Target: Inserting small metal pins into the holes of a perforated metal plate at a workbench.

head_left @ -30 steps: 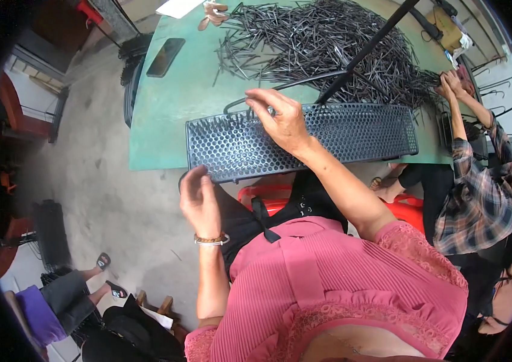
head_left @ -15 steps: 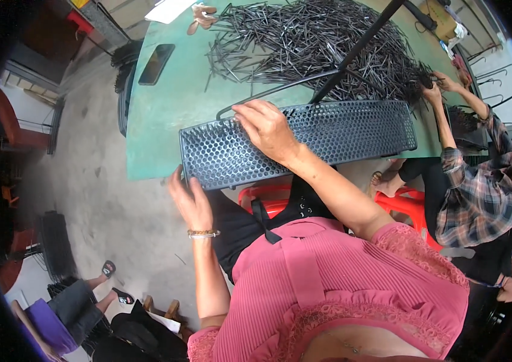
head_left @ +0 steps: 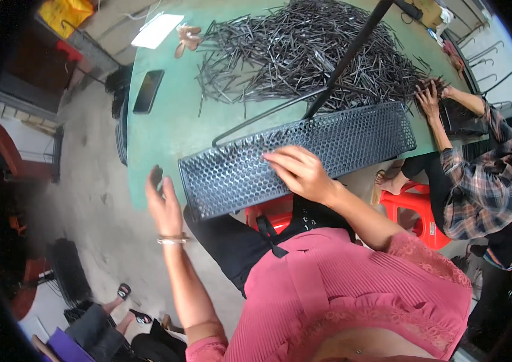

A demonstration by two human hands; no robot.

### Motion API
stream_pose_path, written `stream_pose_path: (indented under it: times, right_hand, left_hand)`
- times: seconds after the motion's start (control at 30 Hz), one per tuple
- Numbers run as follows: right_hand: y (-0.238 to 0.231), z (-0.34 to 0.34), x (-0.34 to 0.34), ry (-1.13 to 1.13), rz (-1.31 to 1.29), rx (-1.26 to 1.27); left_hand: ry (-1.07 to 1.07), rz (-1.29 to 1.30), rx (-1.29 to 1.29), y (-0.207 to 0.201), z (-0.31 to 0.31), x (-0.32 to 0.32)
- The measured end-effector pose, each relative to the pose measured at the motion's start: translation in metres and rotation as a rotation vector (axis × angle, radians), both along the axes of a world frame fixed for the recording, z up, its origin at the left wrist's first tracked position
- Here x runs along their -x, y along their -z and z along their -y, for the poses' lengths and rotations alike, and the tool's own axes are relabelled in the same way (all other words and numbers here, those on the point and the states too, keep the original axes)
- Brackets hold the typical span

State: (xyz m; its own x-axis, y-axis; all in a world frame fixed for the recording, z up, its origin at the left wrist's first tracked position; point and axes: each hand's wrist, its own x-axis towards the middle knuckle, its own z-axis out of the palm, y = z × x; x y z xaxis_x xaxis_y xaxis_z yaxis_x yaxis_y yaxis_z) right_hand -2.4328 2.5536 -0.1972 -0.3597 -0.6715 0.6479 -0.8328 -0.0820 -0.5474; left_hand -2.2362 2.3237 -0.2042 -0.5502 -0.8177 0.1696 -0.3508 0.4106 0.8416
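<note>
A long black tray (head_left: 352,142) with a perforated, honeycomb-like surface lies across the table's near edge, its left part over my lap. Short dark pieces stand in some holes along its far left edge. Over the tray's middle, my right hand (head_left: 304,175) has its thumb and fingers pinched together; anything between them is too small to make out. My left hand (head_left: 164,205) is off the tray's left end, thumb and fingers apart, holding nothing. A thin black rod frame (head_left: 262,116) runs behind the tray's far edge. Farther back lies a heap of thin black sticks (head_left: 304,54).
The green table (head_left: 171,130) carries a phone (head_left: 148,92), a brown glove (head_left: 187,40) and white paper (head_left: 158,31). A dark post (head_left: 352,51) slants over the heap. At right, a co-worker's hands (head_left: 429,99) handle dark sticks above a black container (head_left: 464,120); a red stool (head_left: 410,211) stands nearby.
My right hand has come from the tray's far edge back over its middle, fingers pinched. My left hand has moved away from the tray's left end, to the left.
</note>
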Motion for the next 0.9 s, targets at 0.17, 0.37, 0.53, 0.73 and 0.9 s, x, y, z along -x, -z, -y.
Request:
stream_pose_path:
  times: [0.17,0.37,0.53,0.73,0.9]
  right_hand:
    - [0.001,-0.067,0.013,0.353,0.156,0.01]
    - [0.013,-0.073,0.014,0.531,0.415,0.043]
    - [0.008,-0.067,0.009,0.593,0.448,-0.001]
    - [0.019,-0.064,0.011,0.633,0.3,0.001]
    - [0.025,-0.061,0.014,0.623,0.282,-0.012]
  left_hand:
    - [0.482,0.334,0.347,-0.027,0.078,0.094]
    - [1.097,0.371,0.692,0.012,0.053,0.277]
    - [1.042,0.947,0.756,0.022,-0.011,0.348]
    - [0.974,0.754,0.833,0.055,-0.018,0.349]
    - [0.992,0.697,0.944,0.077,-0.016,0.324]
